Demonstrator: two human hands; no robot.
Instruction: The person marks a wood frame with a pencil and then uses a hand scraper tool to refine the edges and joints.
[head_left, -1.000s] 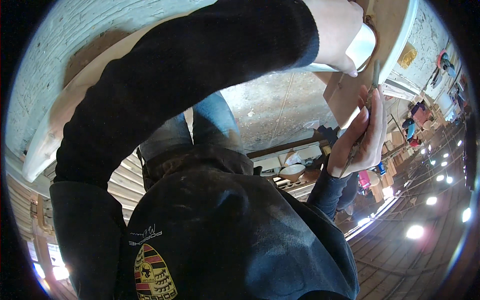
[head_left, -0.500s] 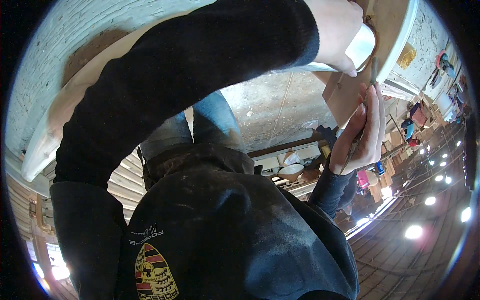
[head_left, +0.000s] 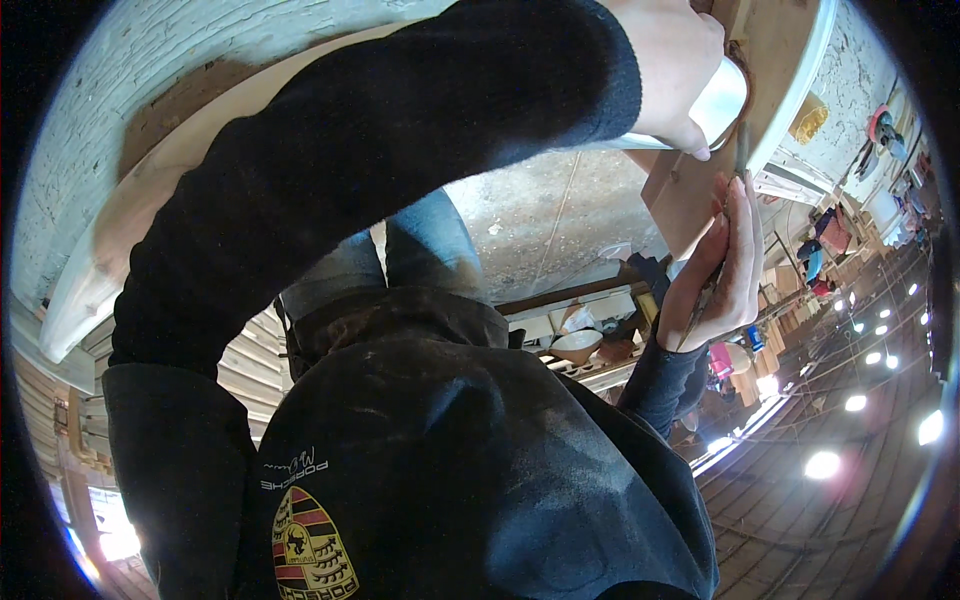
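Observation:
Reaching across from the left, my left hand presses on a pale piece with a rounded end, thumb bent over its edge. That piece lies against a wooden workpiece with a pale curved rim. Just below, my right hand is closed around a slim, flat, grey tool, perhaps a file. The tool's blunt end points up toward the wood beside the rounded piece, and its thin tail shows by my wrist. Part of the tool is hidden in my fingers.
A long pale curved wooden piece runs under my left arm along a surface with flaking light paint. A yellowish lump lies beyond the rim. A bowl stands on a shelf below. Stacked wood and cloths fill the right background.
My right hand and the slim tool have shifted slightly down and left, away from the wood's rim. My left hand stays nearly in place on the rounded piece.

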